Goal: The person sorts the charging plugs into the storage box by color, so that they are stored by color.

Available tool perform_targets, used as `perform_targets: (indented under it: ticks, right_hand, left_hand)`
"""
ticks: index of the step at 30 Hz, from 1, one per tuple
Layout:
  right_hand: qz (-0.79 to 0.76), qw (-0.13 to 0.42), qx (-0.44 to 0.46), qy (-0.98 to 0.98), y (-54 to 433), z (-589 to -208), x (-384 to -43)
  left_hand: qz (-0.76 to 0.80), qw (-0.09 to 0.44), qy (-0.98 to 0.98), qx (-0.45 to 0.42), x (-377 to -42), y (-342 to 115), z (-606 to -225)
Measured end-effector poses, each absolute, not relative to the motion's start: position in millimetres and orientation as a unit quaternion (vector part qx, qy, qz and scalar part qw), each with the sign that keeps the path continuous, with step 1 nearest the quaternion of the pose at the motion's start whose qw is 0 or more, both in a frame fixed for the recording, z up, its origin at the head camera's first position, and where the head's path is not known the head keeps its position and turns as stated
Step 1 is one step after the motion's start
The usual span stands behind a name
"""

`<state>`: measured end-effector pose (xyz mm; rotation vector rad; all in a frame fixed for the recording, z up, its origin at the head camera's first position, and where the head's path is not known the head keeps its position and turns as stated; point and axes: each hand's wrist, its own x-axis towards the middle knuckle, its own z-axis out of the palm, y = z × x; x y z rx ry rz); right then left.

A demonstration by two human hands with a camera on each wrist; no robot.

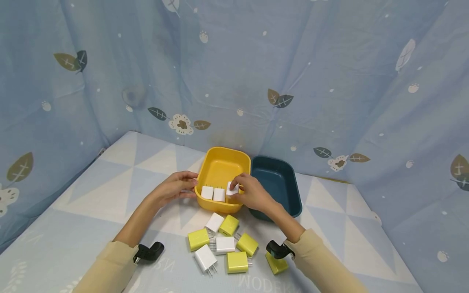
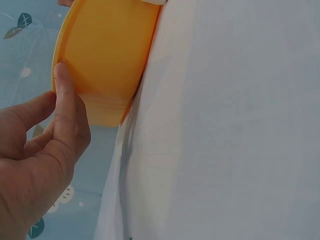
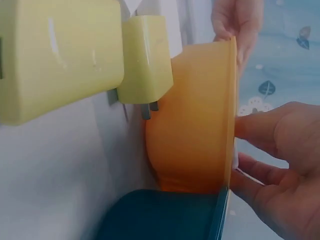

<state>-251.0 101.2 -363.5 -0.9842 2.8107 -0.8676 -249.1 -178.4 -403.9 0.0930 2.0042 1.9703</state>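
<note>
Pinching in head view: right hand (image 1: 253,193) has thumb and fingers on a white charger (image 1: 233,189) in the near right corner of the yellow bin (image 1: 221,208), beside two seated white chargers (image 1: 207,193) along the near wall. Left hand (image 1: 176,188) is at the bin's left rim. Teal bin (image 1: 278,175) is just right of it; three loose white chargers (image 1: 224,245) and five yellow-green chargers (image 1: 237,262) lie in front on the cloth (image 1: 157,183). Left wrist view: thumb and index grip the yellow rim. Right wrist view: white sliver between right fingers, charger mostly hidden.
</note>
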Motion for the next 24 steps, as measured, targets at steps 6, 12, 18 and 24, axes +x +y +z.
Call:
perform_targets:
  ticks: [6, 12, 18, 24]
  right_hand:
    - [-0.221, 0.021, -0.323, 0.920, 92.4, -362.5, -251.9]
    - [-0.186, 0.032, -0.315, 0.930, 84.6, -360.9, -250.6]
    - [-0.174, 0.053, -0.305, 0.935, 78.8, -362.4, -250.4]
    - [-0.167, 0.059, -0.298, 0.938, 75.3, -366.8, -251.5]
  left_hand:
    - [0.696, 0.163, 0.699, 0.034, -248.5, -178.7, -404.0]
    - [0.698, 0.166, 0.696, 0.034, -248.5, -177.5, -403.7]
    - [0.697, 0.166, 0.697, 0.033, -248.0, -178.1, -402.4]
    - [0.699, 0.167, 0.694, 0.038, -248.1, -178.5, -402.6]
